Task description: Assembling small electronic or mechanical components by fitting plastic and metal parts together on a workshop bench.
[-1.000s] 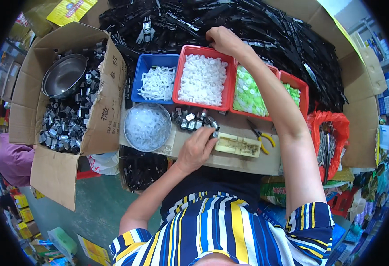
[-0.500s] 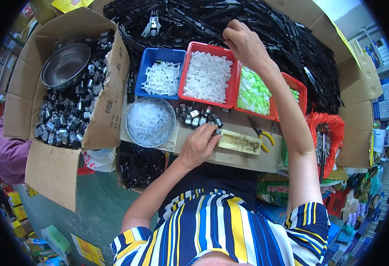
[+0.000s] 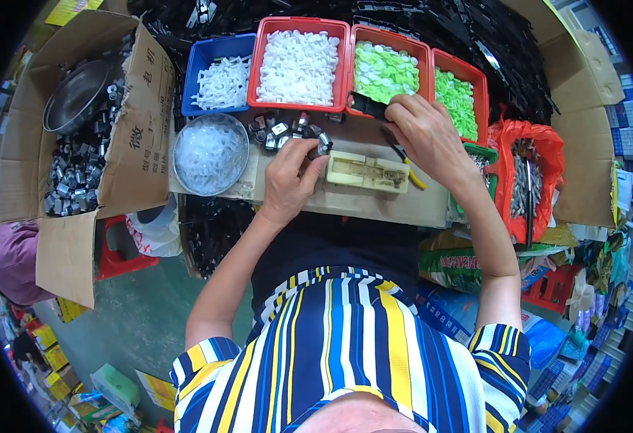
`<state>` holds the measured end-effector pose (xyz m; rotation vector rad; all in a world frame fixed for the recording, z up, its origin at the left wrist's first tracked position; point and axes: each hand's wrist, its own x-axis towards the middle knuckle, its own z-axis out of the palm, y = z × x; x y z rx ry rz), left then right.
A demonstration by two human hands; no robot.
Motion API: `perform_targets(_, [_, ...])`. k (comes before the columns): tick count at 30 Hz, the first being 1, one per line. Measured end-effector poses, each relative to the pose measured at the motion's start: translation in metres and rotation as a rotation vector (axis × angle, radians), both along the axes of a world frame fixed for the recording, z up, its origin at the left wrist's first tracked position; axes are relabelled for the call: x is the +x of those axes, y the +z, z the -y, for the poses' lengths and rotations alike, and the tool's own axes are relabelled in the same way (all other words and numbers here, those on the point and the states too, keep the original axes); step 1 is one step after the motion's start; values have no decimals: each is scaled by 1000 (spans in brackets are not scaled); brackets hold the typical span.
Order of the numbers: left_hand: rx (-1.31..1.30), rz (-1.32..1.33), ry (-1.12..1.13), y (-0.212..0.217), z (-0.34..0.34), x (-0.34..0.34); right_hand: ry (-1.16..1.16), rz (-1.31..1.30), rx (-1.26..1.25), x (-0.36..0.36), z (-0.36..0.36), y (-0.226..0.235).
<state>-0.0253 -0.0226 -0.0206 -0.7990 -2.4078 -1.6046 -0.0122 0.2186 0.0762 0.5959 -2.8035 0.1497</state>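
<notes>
A cluttered workbench holds a cream jig. Left hand pinches a small metal part at the jig's left end; right hand grips a black strip just above it.

Green painted floor below, lit evenly by bright light. Cardboard-topped worktable at centre, red plastic stool beneath its left end, large open cardboard box to the left and another at right. Stacked bags and packages under the right side, small coloured cartons strewn lower left.
</notes>
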Motion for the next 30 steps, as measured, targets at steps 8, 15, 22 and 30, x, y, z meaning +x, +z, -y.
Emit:
perform_targets(8, [-17, -2, 2, -4, -1, 5, -181, -180, 184, -63, -57, 5])
perform_targets(15, [6, -17, -1, -6, -4, 3, -148, -252, 74, -131, -61, 11])
perform_targets(22, [18, -55, -18, -5, 2, 0, -5, -129, -20, -226, 58, -9])
perform_targets(30, [-18, -52, -4, -5, 4, 4, 301, -239, -74, -302, 177, -2])
